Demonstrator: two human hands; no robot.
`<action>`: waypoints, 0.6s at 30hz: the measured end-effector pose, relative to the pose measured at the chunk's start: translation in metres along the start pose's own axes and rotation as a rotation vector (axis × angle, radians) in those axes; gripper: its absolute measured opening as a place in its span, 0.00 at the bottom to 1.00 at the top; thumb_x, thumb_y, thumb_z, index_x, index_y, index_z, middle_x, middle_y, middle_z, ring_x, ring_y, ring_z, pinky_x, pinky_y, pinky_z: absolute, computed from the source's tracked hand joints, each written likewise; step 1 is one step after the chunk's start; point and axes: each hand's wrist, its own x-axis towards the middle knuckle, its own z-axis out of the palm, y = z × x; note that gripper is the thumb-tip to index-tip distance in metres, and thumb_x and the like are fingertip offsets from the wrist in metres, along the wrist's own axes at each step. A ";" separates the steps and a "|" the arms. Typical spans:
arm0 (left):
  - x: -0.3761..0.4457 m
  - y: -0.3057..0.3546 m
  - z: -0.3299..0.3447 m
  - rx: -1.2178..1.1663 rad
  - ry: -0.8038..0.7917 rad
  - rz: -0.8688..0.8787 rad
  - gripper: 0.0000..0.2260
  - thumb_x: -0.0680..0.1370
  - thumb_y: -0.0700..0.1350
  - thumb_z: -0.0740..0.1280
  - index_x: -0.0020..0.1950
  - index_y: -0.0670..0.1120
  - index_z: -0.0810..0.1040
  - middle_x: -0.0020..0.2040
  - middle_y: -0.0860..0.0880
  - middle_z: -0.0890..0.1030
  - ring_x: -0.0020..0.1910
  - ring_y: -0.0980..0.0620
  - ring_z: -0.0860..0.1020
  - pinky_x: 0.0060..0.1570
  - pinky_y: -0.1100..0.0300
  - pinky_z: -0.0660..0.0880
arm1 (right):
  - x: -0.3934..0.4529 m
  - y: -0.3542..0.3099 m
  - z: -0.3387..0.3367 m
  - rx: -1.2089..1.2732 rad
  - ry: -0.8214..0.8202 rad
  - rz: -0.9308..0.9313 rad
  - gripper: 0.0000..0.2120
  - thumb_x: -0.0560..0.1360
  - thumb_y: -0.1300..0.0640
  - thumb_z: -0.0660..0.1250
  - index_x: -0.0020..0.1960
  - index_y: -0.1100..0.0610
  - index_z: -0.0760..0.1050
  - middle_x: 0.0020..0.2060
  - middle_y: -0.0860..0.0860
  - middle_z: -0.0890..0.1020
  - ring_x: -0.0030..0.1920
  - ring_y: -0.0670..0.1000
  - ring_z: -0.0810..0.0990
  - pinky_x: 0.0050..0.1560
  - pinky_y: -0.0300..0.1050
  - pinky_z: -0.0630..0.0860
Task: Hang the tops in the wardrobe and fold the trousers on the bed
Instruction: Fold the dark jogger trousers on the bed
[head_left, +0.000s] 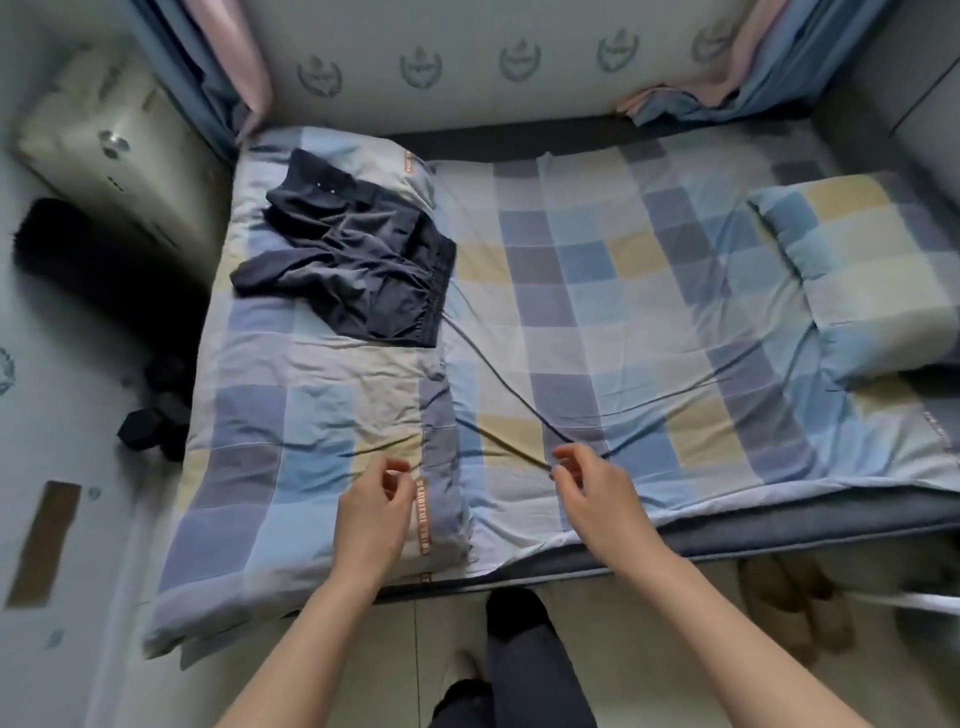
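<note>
Right hand: where the thin dark drawstring (493, 384) ends at about 6 o'clock in the view, the right hand (587, 493) pinches its tip between thumb and curled fingers, low over the front of the bed.
Left hand: the left hand (374, 509) hovers at about 7 o'clock, just left of the right hand and apart from it; its fingers are loosely curled with thumb and forefinger close together, and I cannot tell whether anything is held between them.
Drawstring: it runs from the right hand's pinch up toward 11 o'clock, lying across the sheet in a nearly straight line to the waistband of the trousers.
Trousers: the dark navy trousers (353, 260) lie roughly folded and rumpled at about 10 o'clock, on top of a folded checked quilt (291, 415), with the elastic waistband facing 3 o'clock.
Bed: the bed (623, 312) fills the middle of the view, covered in a blue, grey and yellow checked sheet.
Pillow: a checked pillow (862, 260) rests at 3 o'clock, well apart from the trousers.
Floor: dark dumbbells (150, 415) sit at 9 o'clock beside the bed.
</note>
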 end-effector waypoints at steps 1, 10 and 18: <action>0.014 0.002 0.004 0.021 0.012 -0.008 0.03 0.79 0.44 0.64 0.49 0.51 0.77 0.40 0.51 0.82 0.43 0.49 0.79 0.42 0.55 0.72 | 0.022 -0.003 -0.002 -0.010 -0.004 -0.011 0.11 0.80 0.55 0.59 0.61 0.55 0.73 0.51 0.50 0.81 0.52 0.51 0.77 0.46 0.42 0.68; 0.198 -0.004 0.057 0.180 0.085 0.015 0.03 0.77 0.44 0.65 0.49 0.48 0.77 0.43 0.48 0.81 0.45 0.45 0.78 0.46 0.50 0.75 | 0.245 -0.022 0.042 -0.031 -0.106 -0.087 0.11 0.79 0.56 0.59 0.60 0.56 0.74 0.47 0.51 0.81 0.48 0.53 0.77 0.46 0.45 0.70; 0.369 -0.084 0.126 0.424 -0.065 0.061 0.12 0.79 0.45 0.61 0.61 0.45 0.75 0.60 0.46 0.77 0.62 0.45 0.72 0.59 0.50 0.72 | 0.408 0.022 0.154 -0.193 -0.265 -0.115 0.14 0.81 0.55 0.57 0.63 0.59 0.72 0.58 0.56 0.79 0.57 0.56 0.77 0.55 0.46 0.73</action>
